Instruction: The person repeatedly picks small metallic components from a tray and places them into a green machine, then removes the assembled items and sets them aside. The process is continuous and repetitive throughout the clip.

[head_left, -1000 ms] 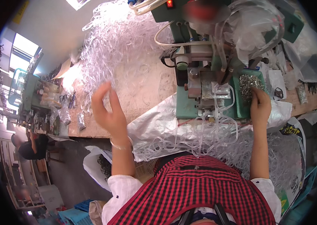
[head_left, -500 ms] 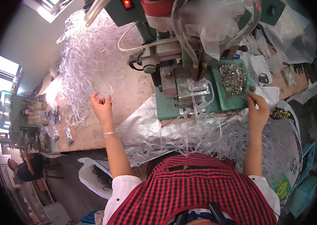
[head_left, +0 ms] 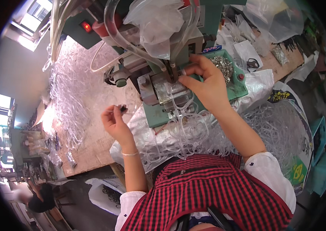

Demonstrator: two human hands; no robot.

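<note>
My left hand (head_left: 116, 124) is closed in a pinch over the left part of the bench. A small dark piece (head_left: 123, 109), too small to name, shows at its fingertips, with a thin clear loop beside it. Farther right, my right hand (head_left: 209, 84) reaches into the green bench press (head_left: 143, 81). Its thumb and fingers are bent together right by the press head (head_left: 173, 73); whatever they hold is hidden. Clear plastic straps (head_left: 182, 127) hang from the press plate toward me. Behind my right hand, a green tray (head_left: 241, 91) contains many small silvery metal parts (head_left: 224, 66).
A large heap of clear straps (head_left: 68, 88) covers the bench at left. More straps (head_left: 263, 123) fill a sack at my right. Clear tubes (head_left: 111, 23) and a plastic bag (head_left: 151, 25) hang about the press. Scissors (head_left: 252, 63) lie beyond the tray. Another person (head_left: 41, 198) sits far left.
My right hand has moved left from the tray's near corner to the press head. My left hand stays pinched, now closer to the press. The whole view has shifted.
</note>
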